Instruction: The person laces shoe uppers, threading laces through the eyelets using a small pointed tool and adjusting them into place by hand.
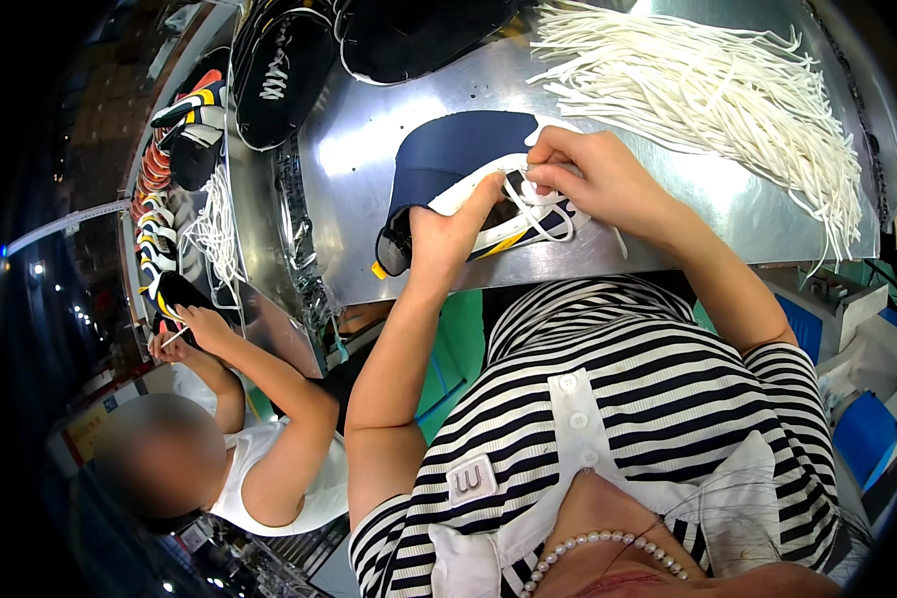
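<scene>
A navy, white and yellow shoe upper [460, 147] lies on its side on the metal tabletop in front of me. My left hand [442, 235] grips it, with the fingers inside the opening and the thumb pressed on the white eyelet edge. Loops of white shoelace [558, 221] cross that edge, partly threaded. Close by, my right hand [596, 177] pinches the lace between thumb and forefinger at the eyelets. The exact hole at its fingertips is hidden.
A big heap of white shoelaces [703, 95] covers the table's far right. Dark shoe uppers [287, 80] lie at the far left. Beyond the left table edge, a co-worker's hands [204, 329] handle another upper, beside a row of uppers [154, 224] and more laces [212, 234].
</scene>
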{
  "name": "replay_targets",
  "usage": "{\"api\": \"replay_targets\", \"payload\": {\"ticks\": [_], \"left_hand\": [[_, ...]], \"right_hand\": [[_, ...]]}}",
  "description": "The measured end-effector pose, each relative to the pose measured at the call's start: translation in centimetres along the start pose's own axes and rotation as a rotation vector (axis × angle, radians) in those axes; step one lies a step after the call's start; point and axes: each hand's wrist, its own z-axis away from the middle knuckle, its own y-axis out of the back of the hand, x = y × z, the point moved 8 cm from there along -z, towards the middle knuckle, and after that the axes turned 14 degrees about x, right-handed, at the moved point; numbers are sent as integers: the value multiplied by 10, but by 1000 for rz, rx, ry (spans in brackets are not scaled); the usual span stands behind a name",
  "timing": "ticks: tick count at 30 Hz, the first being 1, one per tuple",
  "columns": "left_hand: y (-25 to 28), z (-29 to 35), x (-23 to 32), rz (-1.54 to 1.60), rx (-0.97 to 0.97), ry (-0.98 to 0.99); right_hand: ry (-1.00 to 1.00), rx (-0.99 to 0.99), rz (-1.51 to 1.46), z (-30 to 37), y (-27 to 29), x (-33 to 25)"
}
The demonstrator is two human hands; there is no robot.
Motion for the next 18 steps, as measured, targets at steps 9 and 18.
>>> {"api": "replay_targets", "payload": {"ticks": [9, 18], "left_hand": [[-5, 3, -11, 1, -47, 46], [10, -2, -24, 89, -107, 286]], "right_hand": [[97, 43, 252, -7, -11, -15], [170, 51, 449, -20, 14, -38]]}}
